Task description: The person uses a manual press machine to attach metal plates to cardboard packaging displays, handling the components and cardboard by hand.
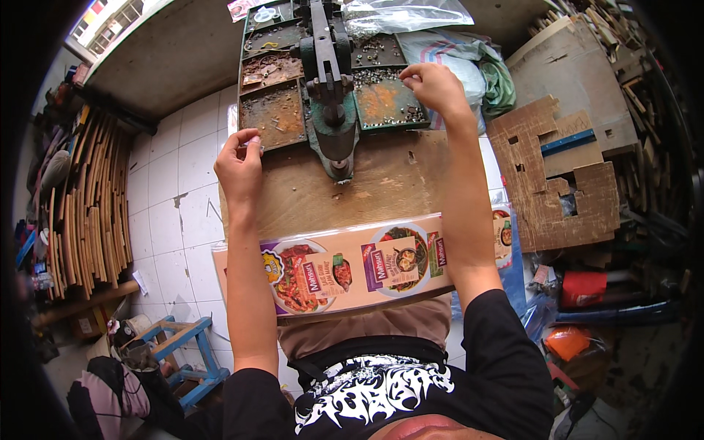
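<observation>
Wooden bench (348, 203), dark press (334, 136), long axis toward viewer, hands (239, 167) nearly closed, contents unclear

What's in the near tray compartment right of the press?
Small metal pieces lie scattered in the rust-stained compartment; the right hand hides part of its right edge and anything beneath.

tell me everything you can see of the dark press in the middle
The dark green press looks like worn, painted metal, with bars on top and a rounded front foot. It stands upright on the wooden board, between a left tray and a right tray. The left hand and right hand are clear of it.
</observation>
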